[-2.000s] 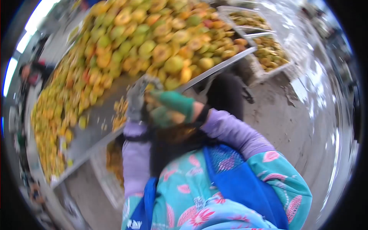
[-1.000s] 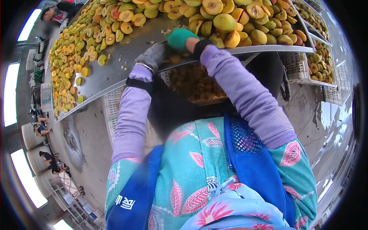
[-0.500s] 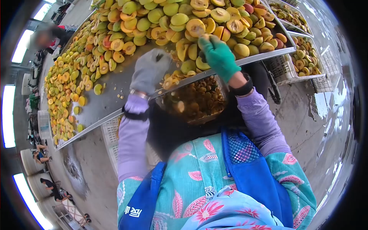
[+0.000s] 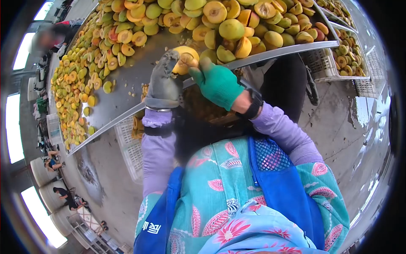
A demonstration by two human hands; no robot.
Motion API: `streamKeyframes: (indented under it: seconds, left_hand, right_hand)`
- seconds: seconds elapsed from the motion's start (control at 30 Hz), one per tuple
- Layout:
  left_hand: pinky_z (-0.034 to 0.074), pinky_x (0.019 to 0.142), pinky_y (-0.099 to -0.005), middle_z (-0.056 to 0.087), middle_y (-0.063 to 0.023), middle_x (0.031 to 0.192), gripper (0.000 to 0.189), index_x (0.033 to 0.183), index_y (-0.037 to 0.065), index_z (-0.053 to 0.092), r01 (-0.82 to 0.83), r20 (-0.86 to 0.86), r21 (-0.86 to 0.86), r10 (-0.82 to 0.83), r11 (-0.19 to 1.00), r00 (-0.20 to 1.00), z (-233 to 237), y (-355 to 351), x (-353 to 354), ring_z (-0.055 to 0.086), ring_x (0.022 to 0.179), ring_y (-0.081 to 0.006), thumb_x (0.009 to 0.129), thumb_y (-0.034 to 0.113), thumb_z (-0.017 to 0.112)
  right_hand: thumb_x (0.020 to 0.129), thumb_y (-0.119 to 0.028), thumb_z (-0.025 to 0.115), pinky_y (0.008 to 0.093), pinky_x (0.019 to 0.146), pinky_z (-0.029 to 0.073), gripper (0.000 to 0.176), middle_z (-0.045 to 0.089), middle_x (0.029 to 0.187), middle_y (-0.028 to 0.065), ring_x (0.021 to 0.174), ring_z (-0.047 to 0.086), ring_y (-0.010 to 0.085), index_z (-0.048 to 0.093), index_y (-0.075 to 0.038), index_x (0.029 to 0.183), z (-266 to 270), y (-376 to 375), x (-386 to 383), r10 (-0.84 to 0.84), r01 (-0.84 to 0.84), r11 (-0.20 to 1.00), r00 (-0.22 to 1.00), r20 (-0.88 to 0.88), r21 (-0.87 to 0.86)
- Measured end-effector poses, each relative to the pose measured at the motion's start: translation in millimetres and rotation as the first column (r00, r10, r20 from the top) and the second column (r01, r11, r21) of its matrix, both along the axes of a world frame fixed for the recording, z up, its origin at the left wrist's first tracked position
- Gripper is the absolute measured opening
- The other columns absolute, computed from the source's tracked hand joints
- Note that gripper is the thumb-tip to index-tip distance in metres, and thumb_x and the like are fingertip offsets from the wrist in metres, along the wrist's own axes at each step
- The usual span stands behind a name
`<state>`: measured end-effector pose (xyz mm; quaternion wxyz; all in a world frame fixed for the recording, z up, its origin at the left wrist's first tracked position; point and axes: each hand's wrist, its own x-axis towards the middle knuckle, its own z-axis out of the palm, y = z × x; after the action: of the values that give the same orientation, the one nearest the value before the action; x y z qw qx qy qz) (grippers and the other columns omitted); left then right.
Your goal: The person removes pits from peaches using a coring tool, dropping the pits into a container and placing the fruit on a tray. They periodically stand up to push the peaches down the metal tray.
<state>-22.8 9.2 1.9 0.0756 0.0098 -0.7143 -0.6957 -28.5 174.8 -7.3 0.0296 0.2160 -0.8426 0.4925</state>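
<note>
My left hand (image 4: 164, 82), in a worn grey glove, grips a yellow peach half (image 4: 185, 57) above the near edge of the metal table. My right hand (image 4: 218, 86), in a green glove with bare fingertips, pinches at the right side of that half. What lies between its fingertips is partly hidden. Just behind both hands is a heap of halved peaches (image 4: 215, 12), green-yellow with orange flesh. Small pale bits lie on the metal surface beside my left hand.
The metal table (image 4: 122, 93) has a raised rim. Beneath it a white crate (image 4: 131, 146) stands on the concrete floor. Crates of fruit (image 4: 347, 57) stand at the right. Another person (image 4: 50, 40) sits at the far left. My knees are under the table edge.
My right hand has come from the heap towards my body, down and left, to meet my left hand. A peach half is now between both hands. The view has shifted slightly.
</note>
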Motion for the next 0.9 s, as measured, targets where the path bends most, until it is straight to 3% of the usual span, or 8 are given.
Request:
streamKeyframes:
  seconds: [0.07, 0.17, 0.23, 0.33, 0.63, 0.77, 0.87, 0.9]
  left_hand:
    - [0.051, 0.083, -0.0322, 0.064, -0.0126, 0.105, 0.027, 0.115, 0.001, 0.058, -0.129, 0.173, 0.433, 0.058, 0.892, 0.983, -1.3, 4.7, 3.6, 0.064, 0.095, -0.0214, 0.094, 0.016, 0.054]
    - [0.051, 0.084, -0.0329, 0.065, -0.0118, 0.102, 0.029, 0.111, -0.002, 0.058, -0.159, 0.006, -0.045, 0.159, 0.986, 0.987, -1.9, 9.5, 3.4, 0.064, 0.092, -0.0208, 0.097, 0.022, 0.049]
    - [0.053, 0.082, -0.0336, 0.065, -0.0136, 0.100, 0.035, 0.110, -0.005, 0.057, -0.126, -0.225, -0.570, -0.007, 0.812, 0.974, 7.1, 11.2, 4.1, 0.065, 0.090, -0.0230, 0.100, 0.026, 0.045]
    - [0.054, 0.081, -0.0344, 0.064, -0.0164, 0.099, 0.042, 0.109, -0.007, 0.057, -0.053, 0.045, 0.004, 0.053, 0.999, 0.998, 25.0, 23.5, 7.6, 0.065, 0.091, -0.0252, 0.101, 0.031, 0.040]
    - [0.054, 0.075, -0.0332, 0.067, -0.0164, 0.090, 0.042, 0.103, -0.006, 0.060, -0.153, -0.161, -0.317, 0.106, 0.936, 0.981, 24.0, 29.9, 7.0, 0.066, 0.083, -0.0249, 0.101, 0.029, 0.037]
    - [0.051, 0.076, -0.0285, 0.067, -0.0115, 0.090, 0.028, 0.098, -0.004, 0.062, -0.250, -0.127, 0.027, 0.251, 0.968, 0.960, 22.9, 45.7, 2.7, 0.063, 0.080, -0.0181, 0.098, 0.019, 0.045]
    - [0.054, 0.074, -0.0334, 0.066, -0.0163, 0.092, 0.037, 0.110, -0.004, 0.057, -0.284, -0.221, 0.111, 0.302, 0.952, 0.927, 19.7, 53.4, 12.3, 0.065, 0.080, -0.0226, 0.100, 0.029, 0.045]
    - [0.055, 0.074, -0.0356, 0.065, -0.0160, 0.093, 0.038, 0.116, -0.004, 0.054, -0.288, -0.223, 0.002, 0.281, 0.958, 0.933, 13.1, 44.7, 12.9, 0.065, 0.077, -0.0228, 0.098, 0.030, 0.048]
  right_hand:
    - [0.096, -0.035, 0.050, 0.0492, 0.048, 0.046, 0.034, 0.056, 0.059, 0.0219, 0.054, 0.058, 0.0417, 0.050, -0.001, 0.090, -7.3, -1.5, 3.8, 0.000, 0.001, 1.000, 0.999, -0.052, 0.029]
    - [0.097, -0.034, 0.048, 0.0481, 0.046, 0.045, 0.035, 0.055, 0.057, 0.0219, 0.054, 0.058, 0.0409, 0.050, 0.000, 0.090, -7.4, 1.5, 8.0, 0.012, -0.012, 1.000, 0.999, -0.037, 0.000]
    - [0.098, -0.034, 0.047, 0.0480, 0.045, 0.045, 0.035, 0.055, 0.056, 0.0216, 0.054, 0.058, 0.0405, 0.049, 0.001, 0.090, -3.1, 2.4, 10.7, 0.026, -0.027, 0.999, 1.000, -0.016, -0.035]
    - [0.098, -0.034, 0.047, 0.0480, 0.045, 0.045, 0.036, 0.055, 0.056, 0.0213, 0.054, 0.058, 0.0405, 0.047, 0.001, 0.089, 3.4, 6.0, 11.3, 0.083, -0.082, 0.996, 0.997, 0.009, -0.027]
    - [0.098, -0.035, 0.045, 0.0466, 0.052, 0.047, 0.038, 0.058, 0.063, 0.0216, 0.060, 0.060, 0.0408, 0.048, 0.002, 0.090, 6.4, 8.4, 12.9, 0.169, -0.163, 0.985, 0.976, 0.136, -0.049]
    - [0.098, -0.037, 0.047, 0.0424, 0.065, 0.047, 0.041, 0.059, 0.072, 0.0227, 0.072, 0.063, 0.0342, 0.053, 0.003, 0.098, 1.4, -8.5, 28.9, 0.197, -0.032, 0.906, 0.914, 0.354, -0.421]
    - [0.097, -0.040, 0.046, 0.0398, 0.055, 0.048, 0.043, 0.059, 0.068, 0.0185, 0.060, 0.061, 0.0281, 0.054, 0.003, 0.095, 1.6, -7.7, 27.6, 0.266, -0.078, 0.865, 0.909, 0.320, -0.496]
    - [0.097, -0.040, 0.046, 0.0363, 0.051, 0.046, 0.042, 0.059, 0.070, 0.0144, 0.058, 0.059, 0.0238, 0.055, 0.001, 0.096, 11.8, -7.3, 29.4, 0.330, -0.034, 0.854, 0.806, 0.491, -0.519]
